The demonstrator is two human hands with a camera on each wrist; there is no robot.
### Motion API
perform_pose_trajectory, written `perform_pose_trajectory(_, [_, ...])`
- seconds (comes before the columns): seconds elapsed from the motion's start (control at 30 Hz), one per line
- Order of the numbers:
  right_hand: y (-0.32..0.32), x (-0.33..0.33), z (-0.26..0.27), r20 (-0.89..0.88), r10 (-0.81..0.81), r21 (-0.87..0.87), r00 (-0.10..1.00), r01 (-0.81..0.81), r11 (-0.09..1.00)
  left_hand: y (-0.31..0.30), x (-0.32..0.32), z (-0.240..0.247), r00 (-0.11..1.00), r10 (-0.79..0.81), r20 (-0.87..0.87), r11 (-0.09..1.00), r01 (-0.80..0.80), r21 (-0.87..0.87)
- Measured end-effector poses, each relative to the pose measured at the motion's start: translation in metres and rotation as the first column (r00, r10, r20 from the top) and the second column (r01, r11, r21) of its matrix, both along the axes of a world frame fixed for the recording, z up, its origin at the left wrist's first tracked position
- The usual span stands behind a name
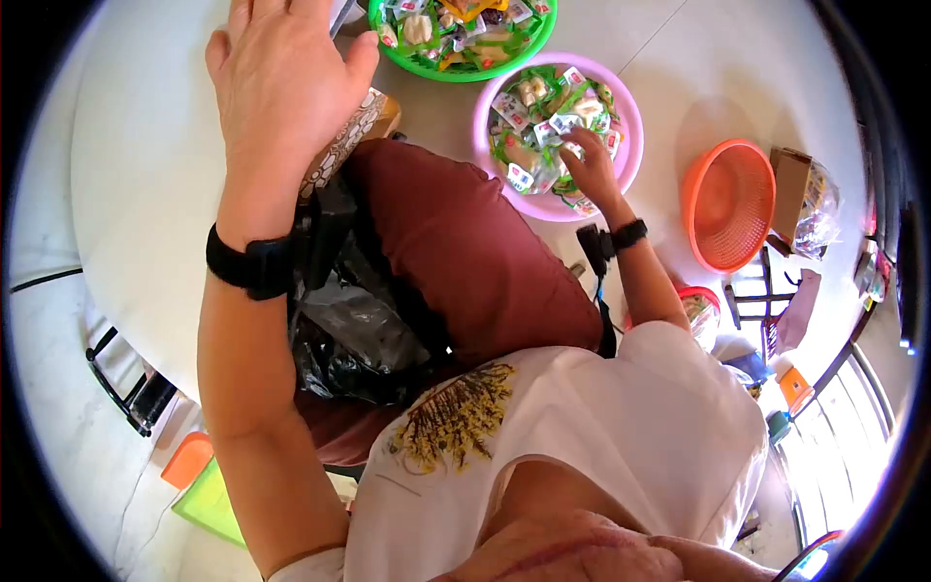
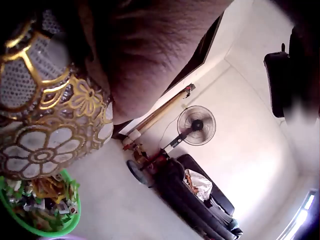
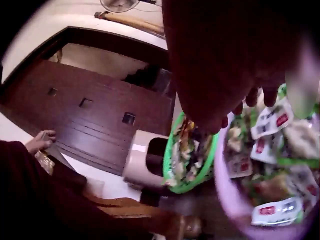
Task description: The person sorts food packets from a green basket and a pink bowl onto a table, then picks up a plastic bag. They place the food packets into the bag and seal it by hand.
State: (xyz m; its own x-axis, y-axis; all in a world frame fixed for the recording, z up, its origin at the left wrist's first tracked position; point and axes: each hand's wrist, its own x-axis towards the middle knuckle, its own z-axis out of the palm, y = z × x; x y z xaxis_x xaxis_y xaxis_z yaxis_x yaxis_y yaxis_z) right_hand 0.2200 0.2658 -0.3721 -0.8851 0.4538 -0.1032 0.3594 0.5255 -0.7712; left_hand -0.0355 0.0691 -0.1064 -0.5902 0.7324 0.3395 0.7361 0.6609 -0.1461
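My right hand (image 1: 593, 167) reaches over a pink basin (image 1: 632, 165) at the upper middle of the head view, its thumb and fingers apart. Small clear-and-green snack packets (image 1: 524, 155) with white and red labels fill the basin; the fingertips hang right at them. In the right wrist view the same packets (image 3: 277, 212) lie just below the dark, shadowed fingers. My left hand (image 1: 286, 92) is stretched out, back up, its fingertips cut off by the top edge. Beside it is a gold-and-white flower-patterned cover (image 2: 42, 150), close under the hand in the left wrist view.
A green basket (image 1: 456, 74) of mixed packets stands beyond the pink basin. To the right are an orange basket (image 1: 729, 206) and a cardboard box (image 1: 790, 194) with clear plastic. A black plastic bag (image 1: 359, 330) lies by the lap. A standing fan (image 2: 196, 125) is farther off.
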Motion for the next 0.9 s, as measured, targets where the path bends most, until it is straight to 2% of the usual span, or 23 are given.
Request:
perform_pose_trajectory(0.07, [-0.008, -0.041, -0.011, -0.063, -0.034, -0.248, 0.997, 0.017, 0.968, 0.001, -0.001, 0.0, 1.0, 0.001, 0.005, 1.0, -0.001, -0.005])
perform_pose_trajectory(0.13, [-0.02, -0.096, -0.01, 0.062, -0.017, -0.386, 0.998, 0.04, 0.922, 0.001, -0.001, 0.001, 1.0, -0.004, 0.017, 1.0, 0.004, -0.006])
perform_pose_trajectory(0.2, [-0.032, -0.149, -0.048, -0.023, 0.018, -0.28, 1.0, -0.024, 0.96, 0.001, -0.001, 0.001, 1.0, -0.007, 0.03, 1.0, 0.007, -0.009])
perform_pose_trajectory(0.27, [-0.044, -0.204, -0.087, -0.094, 0.062, -0.422, 0.994, -0.097, 0.901, 0.001, -0.002, 0.001, 0.999, -0.012, 0.043, 1.0, 0.012, -0.01])
perform_pose_trajectory(0.33, [-0.054, -0.25, -0.104, 0.098, 0.136, -0.49, 0.986, -0.071, 0.869, 0.002, 0.0, 0.003, 1.0, -0.002, 0.029, 0.999, 0.003, -0.035])
perform_pose_trajectory(0.4, [-0.058, -0.292, -0.176, -0.059, 0.233, -0.172, 0.971, -0.24, 0.956, 0.003, 0.0, 0.003, 1.0, 0.004, 0.029, 0.999, -0.003, -0.044])
perform_pose_trajectory(0.47, [-0.064, -0.304, -0.194, 0.026, 0.387, 0.142, 0.922, -0.387, 0.911, 0.004, 0.0, 0.003, 0.999, 0.004, 0.039, 0.999, -0.003, -0.032])
perform_pose_trajectory(0.5, [-0.062, -0.31, -0.184, 0.185, 0.449, 0.261, 0.874, -0.484, 0.835, 0.005, 0.003, 0.003, 0.999, 0.03, 0.026, 0.998, -0.029, -0.057])
perform_pose_trajectory(0.53, [-0.057, -0.317, -0.172, 0.346, 0.474, 0.36, 0.81, -0.581, 0.73, 0.006, 0.006, 0.002, 0.999, 0.053, 0.01, 0.996, -0.052, -0.077])
perform_pose_trajectory(0.57, [-0.055, -0.307, -0.156, 0.325, 0.465, 0.36, 0.823, -0.563, 0.744, 0.006, 0.006, 0.003, 0.997, 0.072, 0.009, 0.992, -0.07, -0.1])
perform_pose_trajectory(0.67, [-0.044, -0.299, -0.163, 0.133, 0.472, 0.285, 0.872, -0.489, 0.824, 0.005, 0.005, 0.005, 0.993, 0.116, 0.03, 0.981, -0.11, -0.161])
perform_pose_trajectory(0.77, [-0.037, -0.277, -0.149, -0.023, 0.479, 0.247, 0.877, -0.46, 0.853, 0.011, 0.011, 0.009, 0.99, 0.139, 0.036, 0.98, -0.132, -0.15])
perform_pose_trajectory(0.87, [-0.038, -0.225, -0.099, -0.257, 0.356, 0.094, 0.898, -0.343, 0.935, -0.001, -0.006, -0.003, 0.999, -0.036, -0.019, 0.999, 0.035, -0.018])
perform_pose_trajectory(0.9, [-0.037, -0.203, -0.079, -0.258, 0.285, -0.228, 0.923, -0.345, 0.911, -0.002, -0.006, -0.005, 0.999, -0.032, -0.016, 0.999, 0.032, -0.018])
